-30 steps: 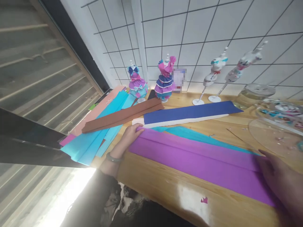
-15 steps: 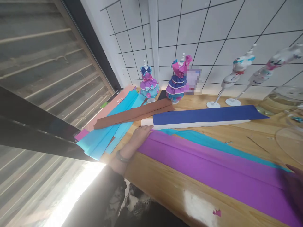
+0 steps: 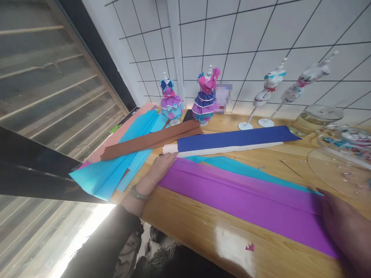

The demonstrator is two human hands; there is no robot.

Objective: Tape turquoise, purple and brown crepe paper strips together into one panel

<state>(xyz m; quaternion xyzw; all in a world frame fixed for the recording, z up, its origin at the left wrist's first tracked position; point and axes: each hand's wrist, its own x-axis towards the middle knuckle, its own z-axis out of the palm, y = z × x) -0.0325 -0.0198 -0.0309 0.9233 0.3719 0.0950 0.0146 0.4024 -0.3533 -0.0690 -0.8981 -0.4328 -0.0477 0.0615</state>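
A long strip of purple crepe paper (image 3: 246, 204) lies slantwise across the wooden table, with a lengthwise crease. My left hand (image 3: 164, 166), wearing a bracelet, is at its left end, fingers closed together on the upper corner. At the other end my right hand (image 3: 344, 224) stretches over the strip, one fingertip at its top edge; its remaining fingers are mostly hidden and a little blurred. Teal paper (image 3: 232, 164) shows from beneath the purple strip. Just behind lies a dark blue strip (image 3: 232, 139) on a white one (image 3: 171, 148).
Brown strips (image 3: 153, 138) cross light blue paper (image 3: 116, 166) on the left. Two small dressed mannequins (image 3: 171, 102) and two slanted bare-stand mannequins (image 3: 269, 88) stand along the tiled wall. Clear containers (image 3: 319, 114) are at right. A pink scrap (image 3: 249, 247) lies near the front edge.
The view has swung right, so everything appears shifted left. More of my right hand and the purple strip's right end now show. My left hand stays at its end of the paper.
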